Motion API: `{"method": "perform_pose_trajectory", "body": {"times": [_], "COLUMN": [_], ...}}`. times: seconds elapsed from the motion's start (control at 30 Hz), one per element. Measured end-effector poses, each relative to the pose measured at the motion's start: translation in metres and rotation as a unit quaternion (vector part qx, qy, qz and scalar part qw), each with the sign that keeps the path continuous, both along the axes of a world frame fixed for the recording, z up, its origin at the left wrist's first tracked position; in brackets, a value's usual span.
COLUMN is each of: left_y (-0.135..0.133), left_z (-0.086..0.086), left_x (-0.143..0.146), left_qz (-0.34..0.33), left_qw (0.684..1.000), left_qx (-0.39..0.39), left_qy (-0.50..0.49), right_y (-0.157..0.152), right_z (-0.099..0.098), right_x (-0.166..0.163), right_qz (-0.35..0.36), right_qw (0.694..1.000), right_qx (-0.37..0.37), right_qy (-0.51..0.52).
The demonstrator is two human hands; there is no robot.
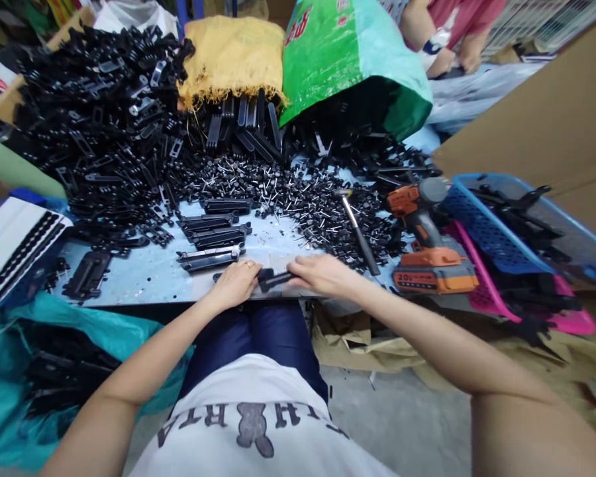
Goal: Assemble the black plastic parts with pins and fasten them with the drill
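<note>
A small black plastic part (275, 281) lies between my hands at the front edge of the table. My left hand (236, 285) is closed on its left end, with a ring on one finger. My right hand (320, 275) pinches the right end between thumb and fingers. Fine detail of the part is blurred and partly covered by my fingers. Just beyond my left hand, several long black plastic pieces (213, 235) are lined up in a stack. A heap of black-headed screws (318, 212) spreads out behind my hands.
A hammer (360, 232) and an orange cordless drill (430, 245) lie to the right, beside blue (496, 228) and pink baskets (511, 308). Black parts pile up (104, 126) at left. Yellow (233, 59) and green sacks (328, 59) stand behind. A co-worker's hands (457, 63) show at far right.
</note>
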State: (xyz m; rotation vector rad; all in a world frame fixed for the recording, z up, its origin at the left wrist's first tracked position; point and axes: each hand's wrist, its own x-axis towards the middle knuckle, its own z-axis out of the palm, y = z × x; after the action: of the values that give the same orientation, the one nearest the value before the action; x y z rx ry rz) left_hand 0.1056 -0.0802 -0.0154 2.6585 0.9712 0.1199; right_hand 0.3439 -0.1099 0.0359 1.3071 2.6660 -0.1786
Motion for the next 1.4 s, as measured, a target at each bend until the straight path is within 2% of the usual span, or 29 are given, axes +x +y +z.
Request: {"method": "perform_pose_trajectory", "body": {"times": [0.07,0.13,0.2,0.33,0.57,0.7,0.77,0.83,0.9,0.97,1.03,1.13,1.2,1.27,1.33,1.4], "left_y": [0.000,-0.001,-0.003,-0.004,-0.008,-0.005,0.008,0.033,0.065,0.097,0.119,0.129,0.123,0.111,0.094,0.073], "left_z": [0.005,0.008,0.009,0.005,-0.008,-0.002,0.006,0.013,0.017,0.016,0.011,0.008,0.012,0.021,0.029,0.031], "left_x": [0.002,0.005,0.007,0.007,-0.003,0.003,0.017,0.039,0.064,0.084,0.098,0.106,0.101,0.086,0.058,0.022], "left_qz": [0.002,0.010,0.013,0.013,-0.001,-0.007,-0.030,-0.016,0.055,0.111,0.131,0.128,0.125,0.123,0.124,0.135], "left_qw": [1.000,1.000,1.000,1.000,0.994,0.997,0.997,0.995,0.992,0.987,0.984,0.984,0.984,0.983,0.983,0.977], "left_qx": [-0.014,-0.018,-0.016,-0.004,0.027,0.026,0.047,0.088,0.113,0.103,0.093,0.097,0.105,0.117,0.136,0.153], "left_qy": [0.004,0.005,0.005,-0.014,-0.103,-0.074,-0.058,-0.045,0.001,0.059,0.077,0.074,0.073,0.065,0.022,-0.060], "right_y": [-0.022,-0.031,-0.034,-0.040,-0.040,-0.027,-0.023,-0.022,-0.021,-0.015,0.001,0.039,0.064,0.079,0.083,0.076], "right_z": [-0.022,-0.037,-0.043,-0.037,-0.020,-0.024,-0.031,-0.039,-0.045,-0.046,-0.042,-0.037,-0.036,-0.038,-0.040,-0.041], "right_x": [-0.007,-0.011,-0.014,-0.023,-0.033,-0.021,-0.012,-0.003,0.004,0.008,0.010,0.008,0.005,0.001,0.000,0.001], "right_qz": [0.018,-0.012,-0.050,-0.080,-0.067,-0.046,-0.040,-0.049,-0.055,-0.073,-0.129,-0.247,-0.282,-0.287,-0.284,-0.275], "right_qw": [1.000,1.000,0.998,0.993,0.988,0.990,0.990,0.989,0.990,0.991,0.986,0.960,0.952,0.953,0.956,0.957], "right_qx": [0.002,0.011,0.027,0.081,0.135,0.134,0.133,0.133,0.119,0.100,0.103,0.135,0.120,0.091,0.074,0.087], "right_qy": [0.005,0.001,-0.003,-0.007,0.005,0.014,0.028,0.044,0.055,0.051,0.034,-0.005,-0.023,-0.026,-0.020,0.034]}}
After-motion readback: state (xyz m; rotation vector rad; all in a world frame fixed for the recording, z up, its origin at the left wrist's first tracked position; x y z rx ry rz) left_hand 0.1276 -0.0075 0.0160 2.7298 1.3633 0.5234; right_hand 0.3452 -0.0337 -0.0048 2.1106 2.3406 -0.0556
